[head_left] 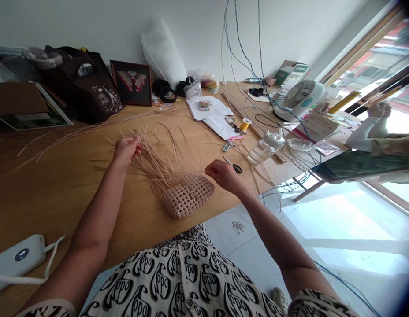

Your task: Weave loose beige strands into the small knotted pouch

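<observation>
A flat woven panel of pale reed lies on the wooden table, close to its front edge. A fan of long loose strands rises from its far side. My left hand pinches several of those strands at the left of the fan. My right hand hovers at the right of the panel, its fingers curled beside the strand ends. Whether those fingers grip a strand is hard to see.
Black-handled scissors lie just beyond my right hand. Farther back are papers, a yellow tape roll, a glass jug and a white fan. A co-worker's sleeved arm reaches in at the right. Blue cables hang above.
</observation>
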Tool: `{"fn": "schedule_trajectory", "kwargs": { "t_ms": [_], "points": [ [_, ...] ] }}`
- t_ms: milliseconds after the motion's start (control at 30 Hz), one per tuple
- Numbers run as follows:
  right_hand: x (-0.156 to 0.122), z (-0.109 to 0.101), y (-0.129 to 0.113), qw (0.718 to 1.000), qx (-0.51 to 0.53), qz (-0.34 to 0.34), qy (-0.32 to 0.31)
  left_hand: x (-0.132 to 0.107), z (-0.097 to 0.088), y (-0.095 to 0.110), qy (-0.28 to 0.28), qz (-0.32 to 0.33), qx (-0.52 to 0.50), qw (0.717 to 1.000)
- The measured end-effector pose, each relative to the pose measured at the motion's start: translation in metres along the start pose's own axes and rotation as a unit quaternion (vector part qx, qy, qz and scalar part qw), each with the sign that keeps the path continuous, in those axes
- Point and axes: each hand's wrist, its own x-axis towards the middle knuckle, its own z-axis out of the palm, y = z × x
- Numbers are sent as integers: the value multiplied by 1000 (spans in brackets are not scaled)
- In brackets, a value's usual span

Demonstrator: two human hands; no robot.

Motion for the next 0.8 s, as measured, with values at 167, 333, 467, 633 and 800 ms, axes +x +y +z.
{"fn": "schedule_trajectory", "kwargs": {
  "t_ms": [167, 333, 467, 633, 800],
  "points": [
    [0, -2, -13, 989, -147, -24, 20, -22, 1, 16, 142, 215, 125, 958],
    [2, -4, -31, 964, -261, 15, -48, -88, 55, 24, -246, 331, 93, 906],
    [3, -4, -35, 959, -275, 25, -62, -113, 78, 14, -345, 355, 157, 855],
    [7, -5, -42, 961, -249, 63, -100, -119, 76, 11, -302, 338, 235, 860],
    [20, -5, -40, 983, -80, 101, -134, -120, 70, 12, -354, 275, 196, 872]
  ]
}}
